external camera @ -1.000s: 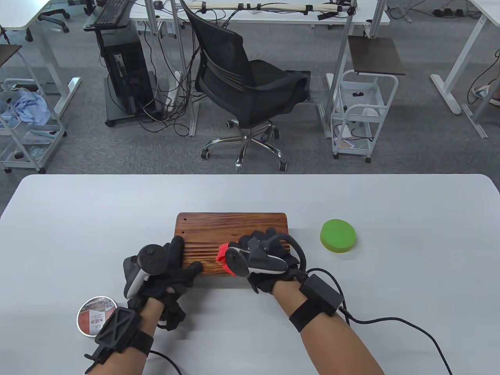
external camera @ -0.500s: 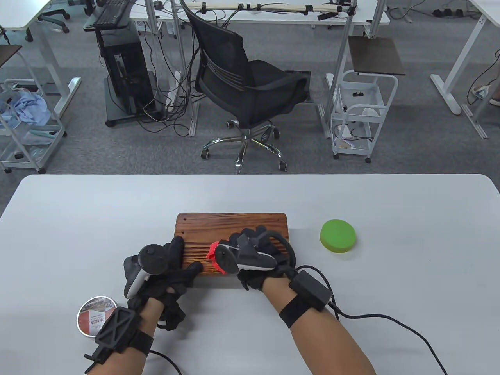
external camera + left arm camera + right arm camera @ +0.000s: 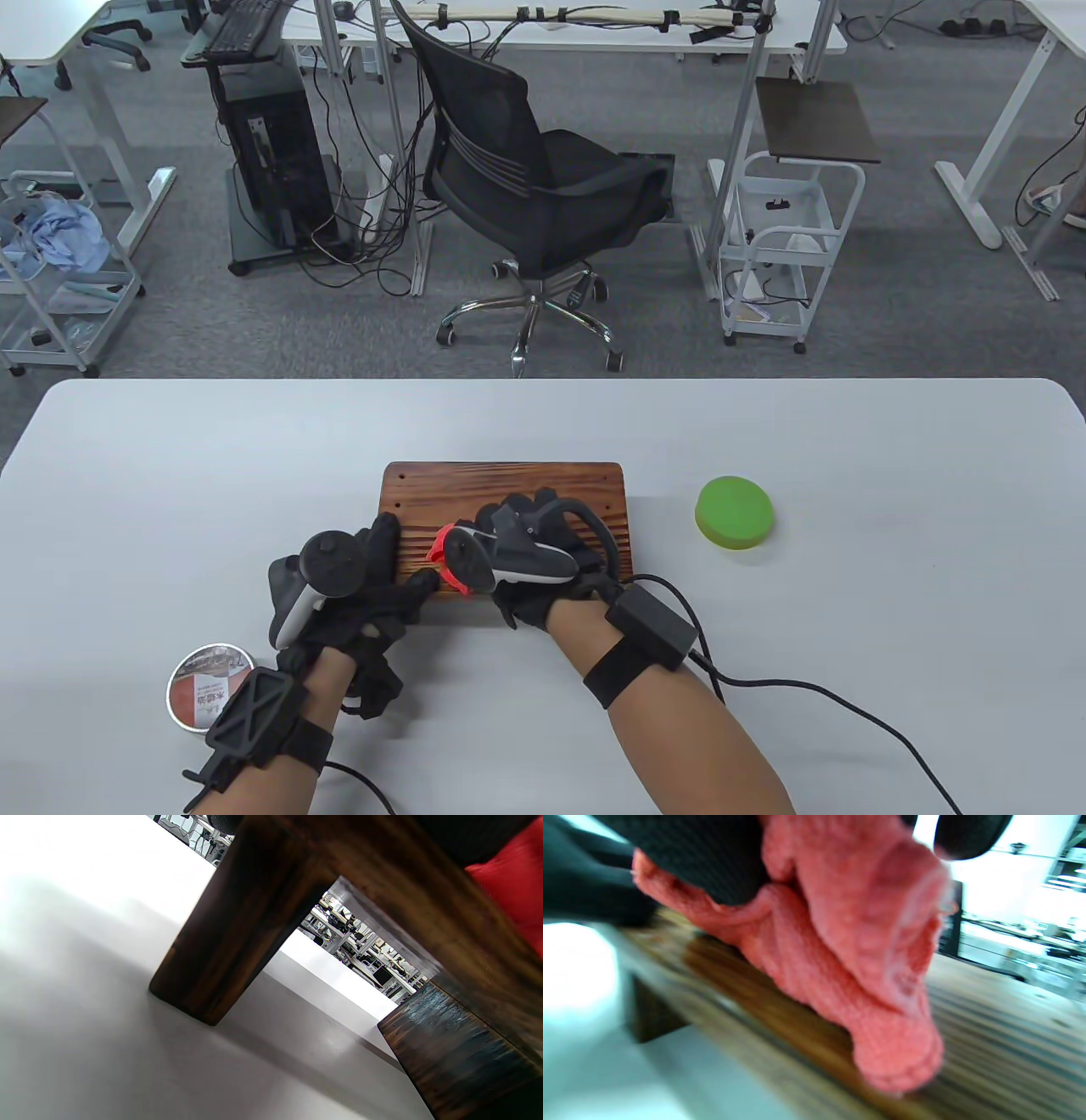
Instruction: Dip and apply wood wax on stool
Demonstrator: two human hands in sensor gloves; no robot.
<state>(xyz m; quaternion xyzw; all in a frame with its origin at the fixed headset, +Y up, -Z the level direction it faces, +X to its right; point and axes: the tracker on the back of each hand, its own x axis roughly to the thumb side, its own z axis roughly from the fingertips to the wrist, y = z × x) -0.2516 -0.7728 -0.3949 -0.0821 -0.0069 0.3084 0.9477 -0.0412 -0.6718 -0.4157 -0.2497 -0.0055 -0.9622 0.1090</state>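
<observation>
Bracing the stool (image 3: 509, 488) at its near-left corner, the left hand (image 3: 356, 594) lies with fingers spread flat, likely to stop sliding. Beyond, the right hand (image 3: 530, 552) clutches a red cloth (image 3: 443, 543) against the seat, presumably spreading wax.

Table view is bright and even, looks like overhead office light, so the white table (image 3: 848, 475) only gets soft, faint shadows. Straight lines bow a little toward the edges, wide lens stuff. Left wrist view is blown out white at the upper left, while the stool (image 3: 237, 921) underside sits dark. Right wrist view is smeary with motion blur, red cloth (image 3: 848, 955) soft, the background overexposed and out of focus.
</observation>
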